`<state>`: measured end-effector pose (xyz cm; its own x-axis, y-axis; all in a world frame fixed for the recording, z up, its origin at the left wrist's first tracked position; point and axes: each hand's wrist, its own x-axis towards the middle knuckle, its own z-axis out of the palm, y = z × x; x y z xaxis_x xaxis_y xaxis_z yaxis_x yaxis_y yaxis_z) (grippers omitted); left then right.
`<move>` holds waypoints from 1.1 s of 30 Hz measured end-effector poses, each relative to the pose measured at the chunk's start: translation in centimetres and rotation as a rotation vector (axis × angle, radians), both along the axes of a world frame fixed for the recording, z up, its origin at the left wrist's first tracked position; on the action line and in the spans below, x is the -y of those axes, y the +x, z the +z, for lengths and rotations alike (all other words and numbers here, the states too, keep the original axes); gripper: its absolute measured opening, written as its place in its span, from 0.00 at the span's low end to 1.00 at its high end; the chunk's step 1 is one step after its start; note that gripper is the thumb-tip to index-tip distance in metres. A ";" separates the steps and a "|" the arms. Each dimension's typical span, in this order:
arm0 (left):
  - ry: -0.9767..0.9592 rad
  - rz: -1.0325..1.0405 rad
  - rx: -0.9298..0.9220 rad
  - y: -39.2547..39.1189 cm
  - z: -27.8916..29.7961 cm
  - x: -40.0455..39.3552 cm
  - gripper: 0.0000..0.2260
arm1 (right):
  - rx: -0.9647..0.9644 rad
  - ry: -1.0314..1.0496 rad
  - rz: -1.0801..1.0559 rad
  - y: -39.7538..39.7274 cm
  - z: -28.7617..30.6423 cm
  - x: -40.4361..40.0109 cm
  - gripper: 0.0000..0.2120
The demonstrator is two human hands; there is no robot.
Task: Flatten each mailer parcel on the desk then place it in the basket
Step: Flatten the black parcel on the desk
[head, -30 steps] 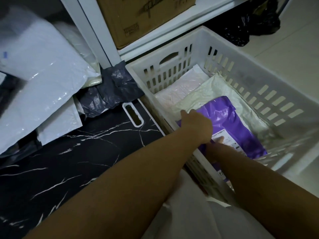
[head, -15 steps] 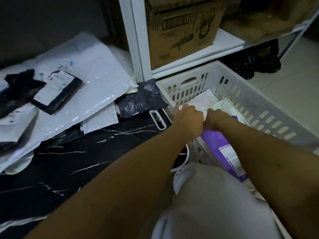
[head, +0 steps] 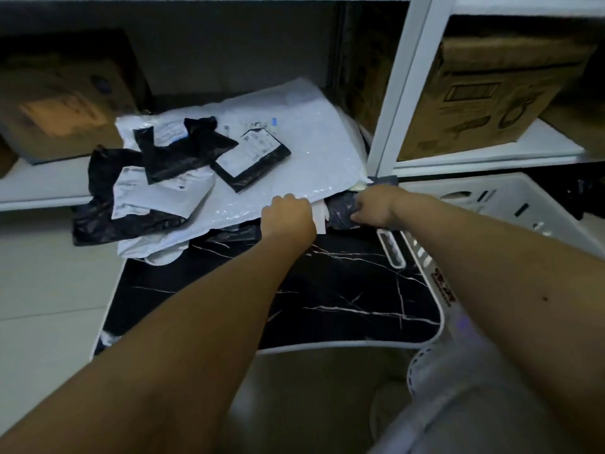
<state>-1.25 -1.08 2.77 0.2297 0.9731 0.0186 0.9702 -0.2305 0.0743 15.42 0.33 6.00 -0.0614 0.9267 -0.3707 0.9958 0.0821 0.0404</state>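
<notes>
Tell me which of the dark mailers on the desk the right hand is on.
The crumpled dark grey mailer at the pile's right edge, beside the white basket. The right hand rests on it; the other black mailers lie farther left, untouched.

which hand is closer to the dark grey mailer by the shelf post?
Right. The right hand is on the dark grey mailer, fingers curled onto it. The left hand is just left of it, at the edge of the big white mailer.

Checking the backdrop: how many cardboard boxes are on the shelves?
2: left box on the left shelf, right box on the right shelf; dim edges may hide more.
</notes>
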 end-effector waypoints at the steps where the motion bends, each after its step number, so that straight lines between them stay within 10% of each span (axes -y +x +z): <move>1: 0.019 0.060 0.015 -1.9 -0.1 -0.5 0.09 | -0.017 0.030 0.022 -2.0 -0.1 -0.8 0.15; 13: -0.079 0.157 -0.105 -10.7 -3.0 -6.1 0.21 | -0.441 0.174 -0.012 -15.3 -4.8 -5.0 0.15; 25: 0.067 -0.244 0.044 -8.4 -3.2 -1.1 0.27 | -1.451 0.034 -0.997 -12.8 -4.3 -2.8 0.16; 33: 0.023 -0.515 -0.048 -7.6 -5.1 7.3 0.19 | -1.390 -0.086 -1.176 -11.1 -8.1 4.6 0.06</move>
